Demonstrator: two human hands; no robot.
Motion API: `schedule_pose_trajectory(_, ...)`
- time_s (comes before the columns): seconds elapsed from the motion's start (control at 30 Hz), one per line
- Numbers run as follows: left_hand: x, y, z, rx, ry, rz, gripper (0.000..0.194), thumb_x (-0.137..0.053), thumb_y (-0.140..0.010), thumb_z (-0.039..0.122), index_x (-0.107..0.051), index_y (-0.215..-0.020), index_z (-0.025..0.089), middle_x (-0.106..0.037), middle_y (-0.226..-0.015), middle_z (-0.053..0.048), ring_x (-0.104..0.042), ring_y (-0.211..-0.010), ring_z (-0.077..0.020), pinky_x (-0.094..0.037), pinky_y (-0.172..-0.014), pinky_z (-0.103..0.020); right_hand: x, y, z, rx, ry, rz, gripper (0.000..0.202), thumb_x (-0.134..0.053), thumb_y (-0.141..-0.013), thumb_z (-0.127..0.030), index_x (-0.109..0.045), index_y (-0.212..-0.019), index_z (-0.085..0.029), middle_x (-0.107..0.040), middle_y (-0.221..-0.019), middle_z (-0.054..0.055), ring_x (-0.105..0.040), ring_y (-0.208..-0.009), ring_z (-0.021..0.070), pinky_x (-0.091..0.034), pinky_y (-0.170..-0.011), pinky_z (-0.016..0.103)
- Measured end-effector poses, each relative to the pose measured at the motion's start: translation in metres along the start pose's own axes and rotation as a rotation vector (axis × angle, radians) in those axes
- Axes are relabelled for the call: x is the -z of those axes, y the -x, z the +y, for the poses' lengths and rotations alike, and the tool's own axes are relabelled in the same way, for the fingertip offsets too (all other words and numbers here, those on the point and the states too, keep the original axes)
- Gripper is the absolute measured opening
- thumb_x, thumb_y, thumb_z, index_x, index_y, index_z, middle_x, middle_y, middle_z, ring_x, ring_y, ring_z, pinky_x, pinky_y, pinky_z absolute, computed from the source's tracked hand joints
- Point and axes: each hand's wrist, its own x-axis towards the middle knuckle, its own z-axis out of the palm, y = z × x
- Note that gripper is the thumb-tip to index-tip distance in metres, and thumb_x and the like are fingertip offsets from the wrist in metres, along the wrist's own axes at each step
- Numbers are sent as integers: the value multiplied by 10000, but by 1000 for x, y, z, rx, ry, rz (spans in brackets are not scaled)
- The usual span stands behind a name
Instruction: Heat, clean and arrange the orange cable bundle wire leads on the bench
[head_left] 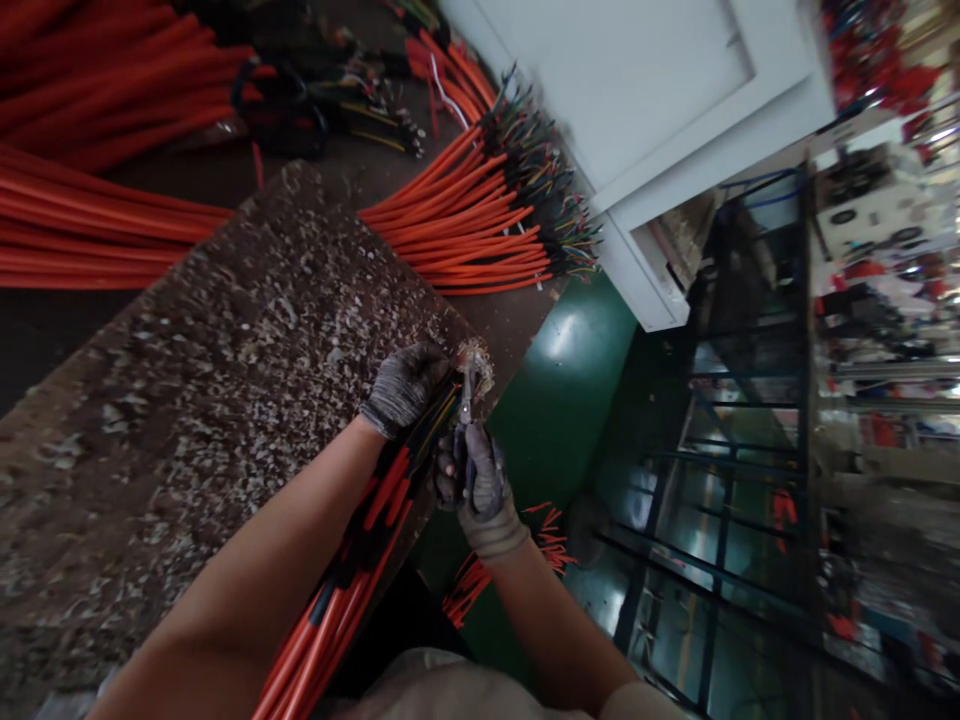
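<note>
My left hand (409, 385), in a grey knit glove, is closed on the stripped end of a bundle of orange cables (330, 630). Black, yellow and green inner wires (442, 410) come out of the orange sheaths beside it. My right hand (476, 475), gloved too, grips the handles of a pair of scissors-like cutters (468, 392). Their metal jaws point away from me, up against a tangle of fine pale strands (474, 358) at the wire tips. Whether the jaws are closed on a wire is too small to tell.
Pale scraps are strewn over the brown board (300, 190) under my left arm. More orange cables (465, 220) with stripped ends lie behind it, near a white cabinet (637, 90). Orange pieces (469, 590) are low on the right, above a green floor (570, 350). A dark metal rack (720, 480) stands further right.
</note>
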Motion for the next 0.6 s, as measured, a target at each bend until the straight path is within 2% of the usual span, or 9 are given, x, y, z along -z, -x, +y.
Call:
schedule_pose_trajectory(0.13,3,-4,2,53,-113,-49,198,-517,-849,271,-664,-858,139,-693,-852,-57,-596,-781,-178,-480,-773,-308,-1,-21,-11,-11,6,-20,466,-684,-705,-650,-555,-774,-207,-475,-479,-98,-377,-303,50,-294,-258,175)
schedule_pose_trajectory(0.23,2,-13,0,101,-193,-99,176,-525,-835,282,-629,-814,141,-653,-771,-52,-559,-700,-169,-464,-687,-303,0,-36,-34,199,26,40,456,-640,-742,-653,-506,-745,-217,-437,-474,-117,-345,-290,37,-281,-256,158)
schedule_pose_trajectory(0.3,0,-21,-1,114,-242,-129,158,-619,-760,304,-595,-739,149,-592,-666,-22,-492,-605,-145,-434,-608,-286,2,-39,-50,359,46,61,451,-643,-744,-643,-482,-729,-222,-418,-480,-125,-341,-293,30,-289,-267,148)
schedule_pose_trajectory(0.33,-2,-25,-1,110,-268,-136,167,-655,-722,302,-581,-714,153,-569,-639,-8,-463,-582,-134,-422,-591,-277,3,-36,-55,374,69,36,450,-652,-739,-639,-491,-731,-219,-420,-487,-123,-348,-299,28,-292,-272,146)
schedule_pose_trajectory(0.4,-4,-32,1,89,-313,-122,142,-652,-709,276,-579,-724,155,-570,-658,1,-448,-593,-123,-422,-604,-261,6,-26,-58,288,118,-57,453,-668,-727,-641,-535,-763,-210,-447,-509,-110,-369,-313,30,-298,-275,147)
schedule_pose_trajectory(0.47,-6,-37,5,75,-343,-85,98,-595,-740,236,-597,-786,150,-598,-708,-8,-469,-627,-125,-432,-640,-253,9,-12,-49,146,126,-131,480,-673,-714,-662,-570,-805,-202,-482,-529,-95,-398,-322,40,-321,-273,157)
schedule_pose_trajectory(0.53,-6,-40,9,50,-364,-75,177,-585,-742,217,-620,-899,142,-635,-781,-23,-515,-676,-136,-448,-679,-253,12,-1,-34,23,78,-179,509,-672,-688,-695,-567,-781,-205,-497,-525,-85,-423,-316,61,-361,-269,186)
schedule_pose_trajectory(0.6,-5,-41,11,-6,-408,-119,269,-603,-723,202,-637,-983,143,-662,-842,-35,-561,-724,-155,-464,-715,-259,14,4,-21,-53,27,-210,519,-673,-672,-710,-560,-731,-207,-496,-507,-78,-433,-301,76,-379,-263,208)
